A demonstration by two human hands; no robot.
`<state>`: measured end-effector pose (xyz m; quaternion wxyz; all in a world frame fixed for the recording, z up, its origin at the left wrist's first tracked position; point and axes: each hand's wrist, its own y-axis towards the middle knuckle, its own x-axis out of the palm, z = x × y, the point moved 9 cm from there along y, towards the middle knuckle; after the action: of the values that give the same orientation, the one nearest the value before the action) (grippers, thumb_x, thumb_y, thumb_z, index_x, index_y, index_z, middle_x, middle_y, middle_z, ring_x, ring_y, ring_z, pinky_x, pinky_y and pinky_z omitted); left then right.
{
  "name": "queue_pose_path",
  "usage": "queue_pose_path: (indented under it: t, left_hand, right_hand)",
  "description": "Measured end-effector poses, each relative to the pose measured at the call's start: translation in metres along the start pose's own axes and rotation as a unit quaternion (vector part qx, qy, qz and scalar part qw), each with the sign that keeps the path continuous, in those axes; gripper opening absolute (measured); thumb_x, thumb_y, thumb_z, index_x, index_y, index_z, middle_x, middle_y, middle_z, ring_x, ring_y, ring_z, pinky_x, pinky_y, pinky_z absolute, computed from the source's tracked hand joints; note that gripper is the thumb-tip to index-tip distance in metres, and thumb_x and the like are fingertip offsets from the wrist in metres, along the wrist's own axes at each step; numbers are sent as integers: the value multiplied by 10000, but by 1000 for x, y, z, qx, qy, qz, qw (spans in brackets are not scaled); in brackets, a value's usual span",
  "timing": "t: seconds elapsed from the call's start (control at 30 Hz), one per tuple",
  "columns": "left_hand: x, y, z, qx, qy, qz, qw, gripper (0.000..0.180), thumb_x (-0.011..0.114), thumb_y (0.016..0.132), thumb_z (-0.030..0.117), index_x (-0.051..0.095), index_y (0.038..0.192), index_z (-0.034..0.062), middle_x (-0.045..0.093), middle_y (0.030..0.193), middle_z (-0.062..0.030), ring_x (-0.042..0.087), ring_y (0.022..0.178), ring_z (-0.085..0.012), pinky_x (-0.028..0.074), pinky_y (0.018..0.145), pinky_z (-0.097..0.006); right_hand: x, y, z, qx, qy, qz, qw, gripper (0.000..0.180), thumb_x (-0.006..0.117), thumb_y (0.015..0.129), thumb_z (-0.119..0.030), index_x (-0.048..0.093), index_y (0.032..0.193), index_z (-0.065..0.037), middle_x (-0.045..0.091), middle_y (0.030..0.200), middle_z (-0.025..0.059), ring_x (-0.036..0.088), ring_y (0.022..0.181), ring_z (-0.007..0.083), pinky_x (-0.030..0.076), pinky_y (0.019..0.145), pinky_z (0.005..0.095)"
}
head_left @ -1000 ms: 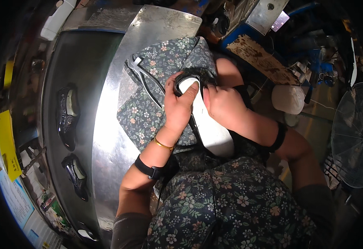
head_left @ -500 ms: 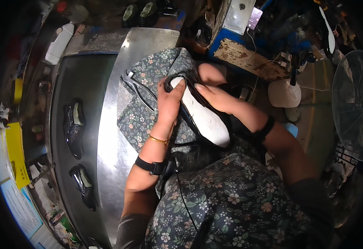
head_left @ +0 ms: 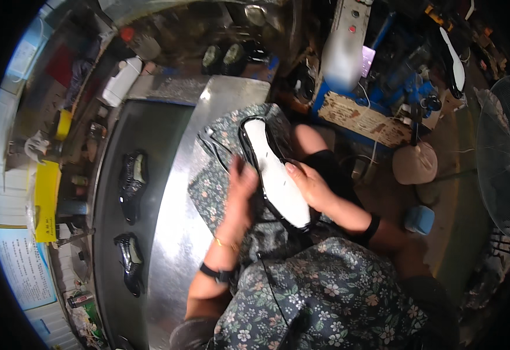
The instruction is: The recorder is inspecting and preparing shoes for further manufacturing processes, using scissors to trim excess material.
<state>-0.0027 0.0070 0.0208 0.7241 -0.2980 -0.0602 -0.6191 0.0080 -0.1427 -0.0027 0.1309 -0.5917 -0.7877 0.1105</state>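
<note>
A black shoe (head_left: pixel 276 177) lies bottom up over the floral cloth on my lap, its white insole facing me and a dark rim round it. My right hand (head_left: pixel 310 185) grips its right edge, thumb pressed on the white surface. Beside its left edge is my left hand (head_left: pixel 241 189), slightly blurred, with fingers and thumb apart and nothing held in them. Whether its fingertips touch the rim I cannot tell. A metal hand tool with two long handles (head_left: pixel 215 149) rests on the floral cloth (head_left: pixel 205 186) to the left.
Two glossy black shoes, one farther (head_left: pixel 132 186) and one nearer (head_left: pixel 129 263), sit on a dark belt (head_left: pixel 161 134) left of a shiny metal ledge (head_left: pixel 176 227). More shoes (head_left: pixel 232 57) stand at the back. A blue machine (head_left: pixel 357 116), a round stool (head_left: pixel 415 163) and a fan (head_left: pixel 503 157) are on the right.
My left hand has let go of the shoe's far end and drawn back along its left side. My right hand has shifted nearer along the right edge. The view has shifted too.
</note>
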Motion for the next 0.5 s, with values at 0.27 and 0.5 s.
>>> queue_pose_path:
  t: [0.27,0.5]
  left_hand:
    - [-35,-6,12,-88,-170,-116,975,537,685,863,118,439,1332,24,606,1181,-107,622,1061,-222,526,917,-365]
    - [-134,-1,91,108,135,80,982,903,707,794,24,152,1506,25,567,1224,-142,617,1008,-219,502,903,-376]
  right_hand:
    - [-36,41,-92,-97,-208,-158,960,392,580,965,-270,569,1256,-7,634,1167,110,631,931,167,508,840,301]
    - [-452,2,-284,-221,-729,389,518,486,652,883,-249,530,1291,-14,643,1141,209,607,1078,371,489,907,392]
